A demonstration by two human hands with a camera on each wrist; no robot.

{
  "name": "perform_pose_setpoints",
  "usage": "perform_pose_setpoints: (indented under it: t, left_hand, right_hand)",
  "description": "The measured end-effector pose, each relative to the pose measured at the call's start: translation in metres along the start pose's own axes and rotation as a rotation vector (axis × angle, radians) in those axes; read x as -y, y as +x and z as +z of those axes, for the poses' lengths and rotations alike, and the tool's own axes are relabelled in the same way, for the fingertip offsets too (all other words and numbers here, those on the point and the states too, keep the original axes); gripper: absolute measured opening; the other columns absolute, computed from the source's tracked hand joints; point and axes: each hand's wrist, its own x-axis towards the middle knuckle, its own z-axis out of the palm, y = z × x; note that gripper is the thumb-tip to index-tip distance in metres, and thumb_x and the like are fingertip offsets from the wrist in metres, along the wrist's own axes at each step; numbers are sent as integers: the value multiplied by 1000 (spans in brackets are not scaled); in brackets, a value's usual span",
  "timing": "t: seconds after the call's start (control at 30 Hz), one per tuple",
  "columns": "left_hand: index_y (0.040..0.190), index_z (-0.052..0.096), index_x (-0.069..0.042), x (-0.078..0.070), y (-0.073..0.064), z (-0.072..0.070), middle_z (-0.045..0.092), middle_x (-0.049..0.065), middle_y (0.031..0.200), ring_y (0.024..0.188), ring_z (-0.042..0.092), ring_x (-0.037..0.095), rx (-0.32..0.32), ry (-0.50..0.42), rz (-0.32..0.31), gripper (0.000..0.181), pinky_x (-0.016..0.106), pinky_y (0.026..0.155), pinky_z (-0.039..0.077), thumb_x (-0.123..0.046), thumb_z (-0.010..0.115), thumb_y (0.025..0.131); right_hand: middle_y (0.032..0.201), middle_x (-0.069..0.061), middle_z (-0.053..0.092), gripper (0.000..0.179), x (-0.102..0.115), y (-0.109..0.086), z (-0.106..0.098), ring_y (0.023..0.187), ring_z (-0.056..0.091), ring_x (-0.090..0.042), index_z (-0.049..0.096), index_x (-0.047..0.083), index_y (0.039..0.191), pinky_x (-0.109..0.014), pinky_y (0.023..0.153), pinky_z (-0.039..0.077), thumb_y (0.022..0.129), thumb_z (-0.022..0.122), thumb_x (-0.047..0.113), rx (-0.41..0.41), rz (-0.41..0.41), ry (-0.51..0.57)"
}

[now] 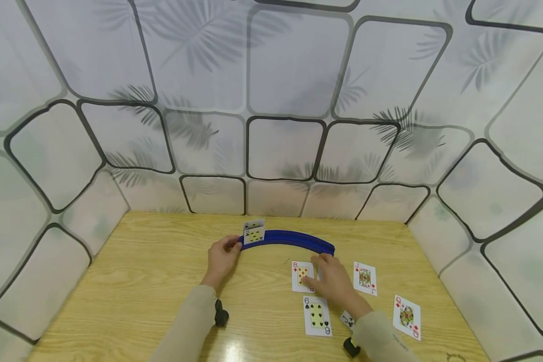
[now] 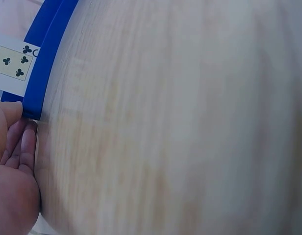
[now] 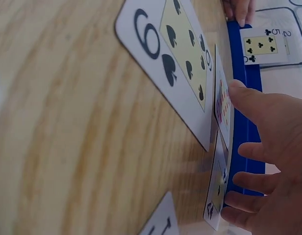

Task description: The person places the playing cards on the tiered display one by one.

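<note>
My left hand [image 1: 222,259] grips the left end of a curved blue card holder [image 1: 294,239], the thumb against its end in the left wrist view. A five of clubs [image 1: 254,235] stands in the holder near that hand, another card [image 1: 253,222] behind it. My right hand [image 1: 335,281] hovers low, fingers spread and holding nothing, over the eight of diamonds [image 1: 298,274] and a black-suited card [image 3: 217,183] mostly hidden beneath it in the head view. Its thumb overlaps the eight. The six of spades [image 1: 317,317] lies just nearer to me.
The jack of diamonds [image 1: 364,278] and queen of diamonds [image 1: 407,317] lie face up to the right on the wooden table [image 1: 154,281]. A black jack [image 1: 346,320] is partly covered by my right forearm. Patterned curtain walls [image 1: 208,151] enclose the table's back and sides.
</note>
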Motion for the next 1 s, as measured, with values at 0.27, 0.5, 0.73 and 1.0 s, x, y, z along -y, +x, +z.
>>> perform_pose_setpoints:
  t: [0.27,0.5,0.73,1.0]
  left_hand:
    - [124,74,0,0,0,-1,76,20,119,110,71,35,7,5,1,24,51,98,58,-6,67,102]
    - [124,74,-1,0,0,0,76,19,120,110,71,34,6,-4,-10,24,50,99,58,-7,68,101]
    - [126,73,-1,-1,1,-1,76,19,122,113,70,34,8,-21,-21,26,50,101,57,-8,68,101]
    - [125,74,0,-1,0,0,76,19,122,111,71,34,4,-10,-12,25,50,99,58,-7,68,102]
  right_hand:
    - [151,-28,53,78,1,-3,2,139,51,-50,59,3,147,-66,115,43,90,81,52,14,-30,-96]
    - [151,-28,54,82,2,-2,2,140,50,-50,59,0,146,-68,113,43,90,79,56,27,-32,-147]
    - [148,-26,56,78,2,-1,4,139,51,-47,62,2,143,-67,112,45,90,79,57,21,-40,-150]
    - [147,-24,57,79,2,0,4,139,52,-45,62,1,142,-64,112,46,89,79,57,13,-42,-150]
